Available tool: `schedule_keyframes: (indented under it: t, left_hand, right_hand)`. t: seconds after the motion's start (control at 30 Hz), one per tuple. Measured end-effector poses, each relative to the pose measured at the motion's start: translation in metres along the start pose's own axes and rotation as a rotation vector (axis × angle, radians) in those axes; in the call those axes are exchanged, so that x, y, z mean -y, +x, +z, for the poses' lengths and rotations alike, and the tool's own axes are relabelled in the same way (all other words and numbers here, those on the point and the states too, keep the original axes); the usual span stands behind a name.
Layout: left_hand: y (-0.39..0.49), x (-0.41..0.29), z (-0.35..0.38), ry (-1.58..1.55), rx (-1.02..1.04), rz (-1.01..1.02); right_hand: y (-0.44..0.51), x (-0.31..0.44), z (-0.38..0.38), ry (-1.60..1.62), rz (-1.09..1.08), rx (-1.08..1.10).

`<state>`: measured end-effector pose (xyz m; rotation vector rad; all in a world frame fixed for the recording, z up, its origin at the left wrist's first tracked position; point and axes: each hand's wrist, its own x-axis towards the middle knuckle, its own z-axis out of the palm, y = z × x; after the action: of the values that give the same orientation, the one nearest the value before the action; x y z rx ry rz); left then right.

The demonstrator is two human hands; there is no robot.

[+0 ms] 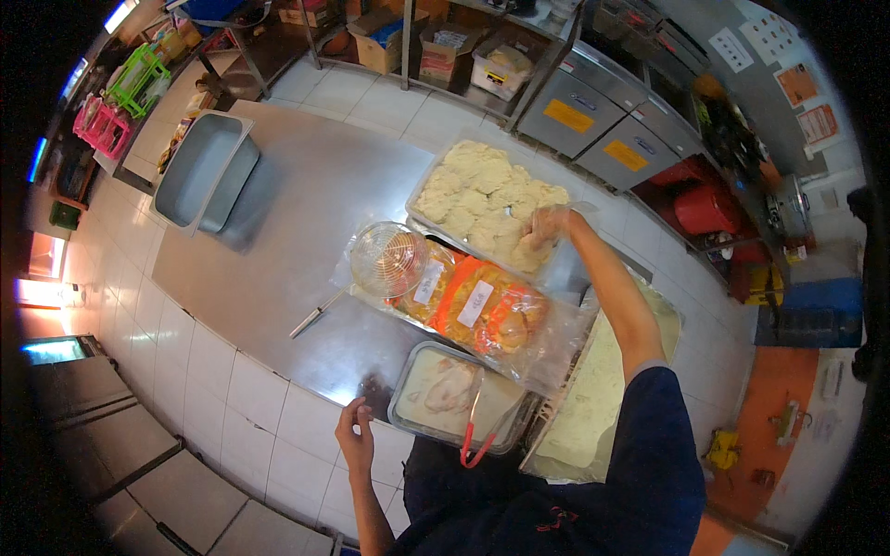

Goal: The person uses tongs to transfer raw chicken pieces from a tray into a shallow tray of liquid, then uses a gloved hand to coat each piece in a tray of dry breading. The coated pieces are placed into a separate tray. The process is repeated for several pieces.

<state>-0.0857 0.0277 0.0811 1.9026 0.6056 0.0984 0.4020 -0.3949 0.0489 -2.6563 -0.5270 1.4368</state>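
Note:
My right hand, in a clear plastic glove and slightly blurred, reaches down onto pale, coated pieces that fill a clear rectangular tub. Its fingertips are partly hidden, so a grip on any piece cannot be made out. My left hand hovers by the table's near edge, fingers loosely curled and apart, holding nothing. Beside it sits a tub of milky liquid with raw chicken in it. Red-handled tongs rest in that tub. Bags of orange marinated meat lie between the two tubs.
A wire skimmer lies against the bags on the steel table. A deep steel pan stands at the far left. To my right is a long tray of pale flour-like powder. Steel drawers stand beyond the table.

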Motion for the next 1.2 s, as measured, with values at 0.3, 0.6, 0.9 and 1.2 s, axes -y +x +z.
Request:
schedule_keyframes:
  t: [0.3, 0.6, 0.9, 1.2]
  left_hand:
    - [-0.010, 0.006, 0.001, 0.006, 0.022, 0.029]
    - [-0.031, 0.014, -0.006, 0.029, 0.059, 0.007]
    - [-0.037, 0.005, -0.013, 0.052, 0.051, 0.024]
    - [-0.050, -0.055, 0.031, 0.032, 0.048, 0.196]
  right_hand:
    - [0.001, -0.013, -0.002, -0.020, -0.015, 0.110]
    - [0.046, -0.035, 0.024, 0.118, 0.020, 0.041]
    - [-0.033, 0.017, 0.030, -0.597, 0.202, -0.829]
    - [-0.119, -0.018, 0.060, 0.140, -0.376, -1.007]
